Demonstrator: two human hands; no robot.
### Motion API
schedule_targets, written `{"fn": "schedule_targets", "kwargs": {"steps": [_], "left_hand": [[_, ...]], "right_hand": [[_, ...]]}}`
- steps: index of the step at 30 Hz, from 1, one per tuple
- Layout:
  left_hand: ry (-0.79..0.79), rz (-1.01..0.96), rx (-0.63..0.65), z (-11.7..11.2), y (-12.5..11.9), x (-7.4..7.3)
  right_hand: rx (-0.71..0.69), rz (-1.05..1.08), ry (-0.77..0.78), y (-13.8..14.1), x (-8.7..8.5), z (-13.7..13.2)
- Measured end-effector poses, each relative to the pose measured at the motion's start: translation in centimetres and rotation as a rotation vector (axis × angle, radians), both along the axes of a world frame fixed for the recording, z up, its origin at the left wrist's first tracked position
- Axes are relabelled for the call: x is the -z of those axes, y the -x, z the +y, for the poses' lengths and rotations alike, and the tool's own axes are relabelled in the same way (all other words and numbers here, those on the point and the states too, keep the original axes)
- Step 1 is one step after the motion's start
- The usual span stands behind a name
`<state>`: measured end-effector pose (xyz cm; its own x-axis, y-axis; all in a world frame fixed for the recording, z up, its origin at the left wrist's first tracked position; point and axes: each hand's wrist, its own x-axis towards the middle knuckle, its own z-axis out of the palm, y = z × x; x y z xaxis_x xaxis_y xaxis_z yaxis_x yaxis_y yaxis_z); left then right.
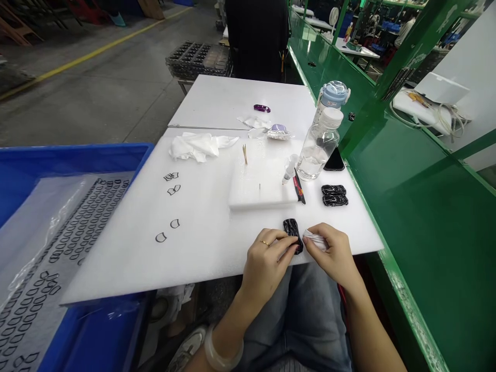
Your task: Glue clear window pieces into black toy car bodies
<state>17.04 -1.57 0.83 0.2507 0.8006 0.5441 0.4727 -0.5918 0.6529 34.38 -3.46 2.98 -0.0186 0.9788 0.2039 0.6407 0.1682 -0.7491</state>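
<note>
A white tabletop meets a green bench on the factory floor, seen from my head camera. My right hand pinches a folded white cloth just beside a glossy black piece, which lies under the fingertips of my left hand; whether those grip it, I cannot tell. Beyond my fingers sits a white foam block; to their right, farther out, lie two black pieces.
</note>
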Motion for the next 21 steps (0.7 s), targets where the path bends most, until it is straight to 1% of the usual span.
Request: {"fn": "schedule_targets", "kwargs": {"steps": [6,10,14,21], "left_hand": [[0.068,-0.007,-0.001,0.01,0.19,-0.04],[0.184,-0.041,-0.026,0.08,0.66,-0.25],[0.285,-0.025,-0.059,0.27,0.99,-0.43],[0.29,0.014,-0.08,0.37,0.46,-0.28]], "right_hand": [[-0.016,-0.011,0.009,0.12,0.01,0.07],[-0.022,-0.013,0.025,0.02,-0.15,0.05],[-0.021,-0.019,0.041,-0.03,-0.4,0.06],[-0.003,-0.009,0.079,0.48,-0.41,0.41]]}}
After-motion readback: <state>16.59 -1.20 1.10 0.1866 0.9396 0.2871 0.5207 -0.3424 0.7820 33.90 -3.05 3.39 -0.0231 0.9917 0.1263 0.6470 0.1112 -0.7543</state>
